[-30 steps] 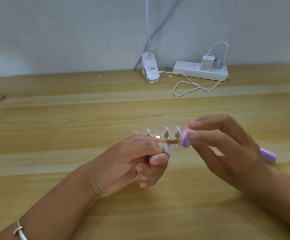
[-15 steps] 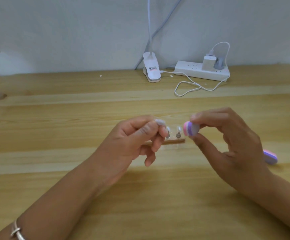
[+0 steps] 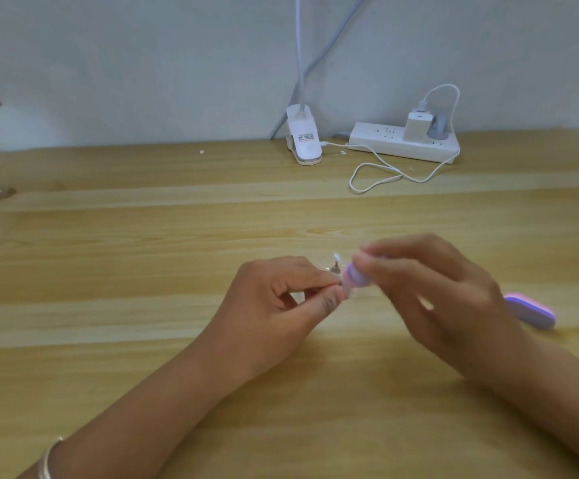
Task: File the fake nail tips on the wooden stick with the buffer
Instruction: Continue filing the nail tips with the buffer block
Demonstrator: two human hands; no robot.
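One fake nail tip (image 3: 335,261) stands up, pale and blurred, just above the gap between the two hands, over the middle of the bench (image 3: 108,254). The wooden stick that carries it is almost wholly hidden, and the other tips cannot be made out.

The left hand (image 3: 281,299) holds the stick. Its thumb and forefinger are pressed together in a pinch and its other fingers (image 3: 327,300) are curled under. Judging by that grip, the stick's long axis runs left to right, with its free end towards the right hand.

The buffer (image 3: 357,280) is touching or just beside that end. Its rounded purple nose is pinched between the thumb and fingertips of the right hand (image 3: 436,295), which is the nearer hand to the tip — the tip lies just up and left of the buffer's nose. The next stroke seems to turn on bringing that nose up against the tip's edge.

Past the right wrist a pink-and-purple end (image 3: 529,311) shows low over the bench. I cannot tell whether it is this buffer's tail or a separate block.

Against the wall sit a clip lamp (image 3: 303,141), a power strip (image 3: 402,143) and a looped white cable (image 3: 377,174).
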